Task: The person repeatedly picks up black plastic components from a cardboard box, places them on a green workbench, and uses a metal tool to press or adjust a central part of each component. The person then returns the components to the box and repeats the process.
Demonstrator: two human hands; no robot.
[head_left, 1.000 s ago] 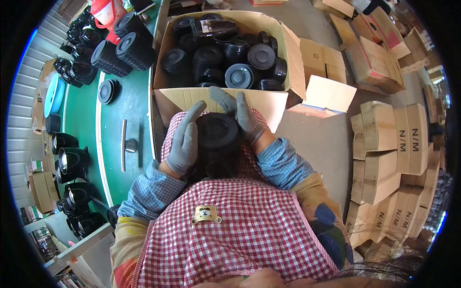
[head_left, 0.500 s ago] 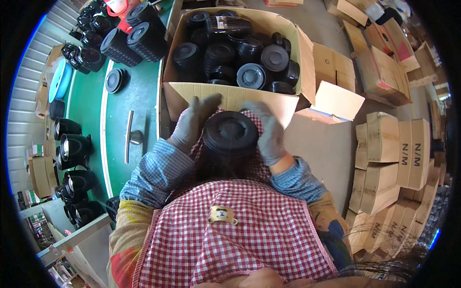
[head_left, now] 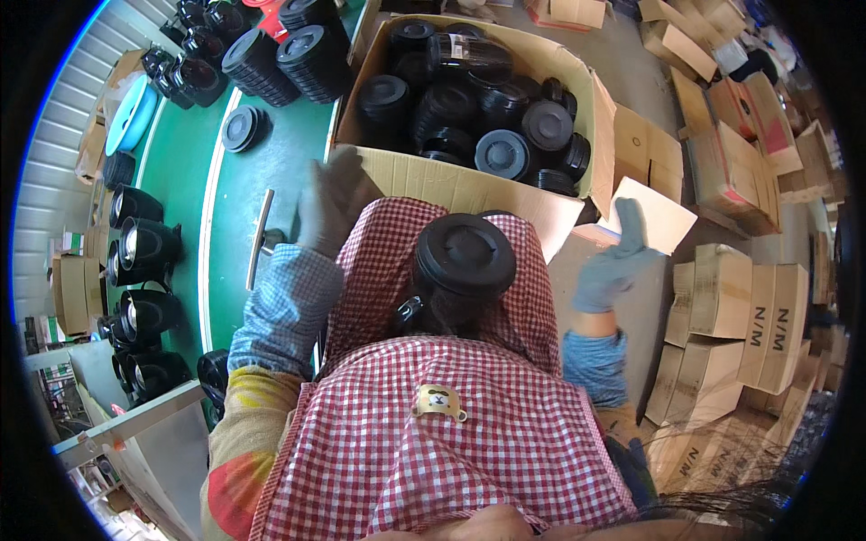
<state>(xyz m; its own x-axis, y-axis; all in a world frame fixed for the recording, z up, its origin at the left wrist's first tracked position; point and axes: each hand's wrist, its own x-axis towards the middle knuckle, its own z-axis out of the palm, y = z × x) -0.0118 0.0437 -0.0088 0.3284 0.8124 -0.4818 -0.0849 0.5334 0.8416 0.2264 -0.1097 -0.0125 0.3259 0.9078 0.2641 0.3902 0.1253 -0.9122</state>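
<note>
A stack of black round lids (head_left: pixel 465 252) stands upright in my lap, between my knees on the red checked apron (head_left: pixel 451 424). Neither hand touches it. My left hand (head_left: pixel 332 200), in a grey glove, is raised left of the stack near the carton's front corner; it is blurred, with fingers stretched out and nothing visible in them. To the right, clear of the stack, my gloved right hand (head_left: pixel 618 261) is lifted with its fingers apart and holds nothing. Something small and shiny (head_left: pixel 409 309) shows at the stack's lower left.
Ahead stands an open carton (head_left: pixel 469 185) full of black lids. On the left, a green bench (head_left: pixel 244 180) carries lid stacks (head_left: pixel 314 63), a few loose lids (head_left: pixel 242 128), a metal-handled tool (head_left: pixel 260 239), and several black pots (head_left: pixel 149 248). Cardboard boxes (head_left: pixel 713 288) are piled at right.
Both hands have come away from the stack's sides, the left one leftward, the right one outward to the right. My view has shifted slightly; the stack stays in my lap.
</note>
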